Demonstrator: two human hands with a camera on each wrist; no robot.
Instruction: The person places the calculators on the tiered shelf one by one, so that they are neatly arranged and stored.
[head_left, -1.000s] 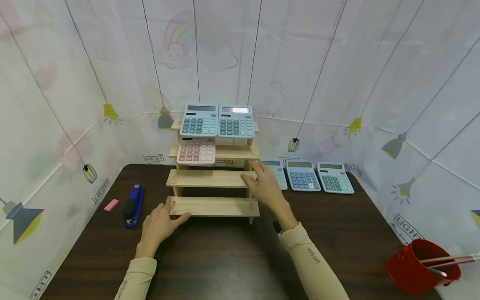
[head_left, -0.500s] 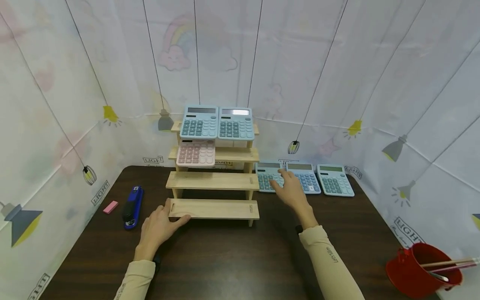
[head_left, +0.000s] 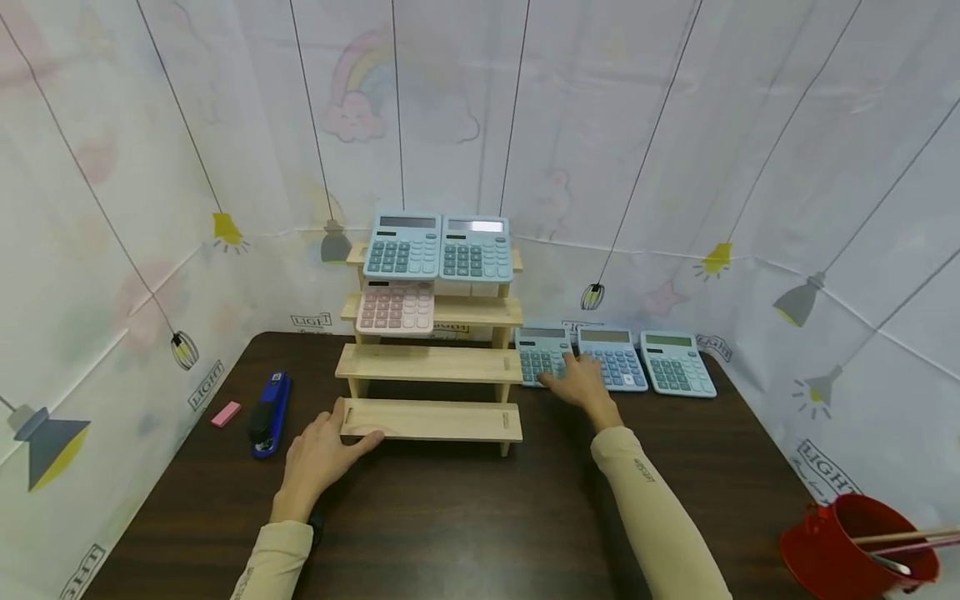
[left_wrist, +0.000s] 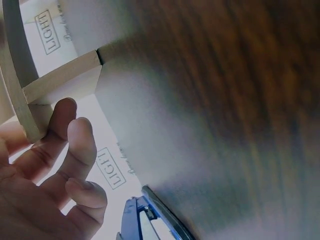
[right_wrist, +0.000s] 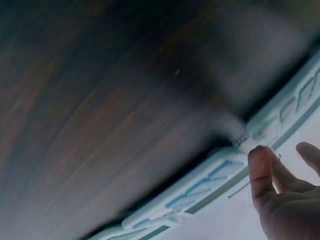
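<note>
The calculator (head_left: 536,357) closest to the right hand lies face up on the table (head_left: 465,517), right of the frame's centre, just beside the stand (head_left: 427,364). Its lower right corner is hidden by the right hand (head_left: 579,382), whose thumb and fingers are apart; whether they touch the keys or the rim cannot be told. In the right wrist view the fingers show beside the gap between two calculators, one of them cut off by the right edge, the others running out at lower left.

A blue calculator (head_left: 617,357) comes next, its lower left partly covered, then a third calculator (head_left: 677,365).

Left of centre, the left hand (head_left: 318,458) grips the corner of the stand's lowest board, thumb along the front edge; the left wrist view shows its other fingers loosely bent.

Two light blue calculators (head_left: 403,245) lean side by side on the top step, a pale glare hiding part of one screen. Below, a pink calculator (head_left: 396,308) has its top overlapped.

At left lie a blue stapler (head_left: 270,415) and a pink eraser (head_left: 225,414). At lower right stands a red bucket (head_left: 825,550), its sticks cut off by the frame's edge.
</note>
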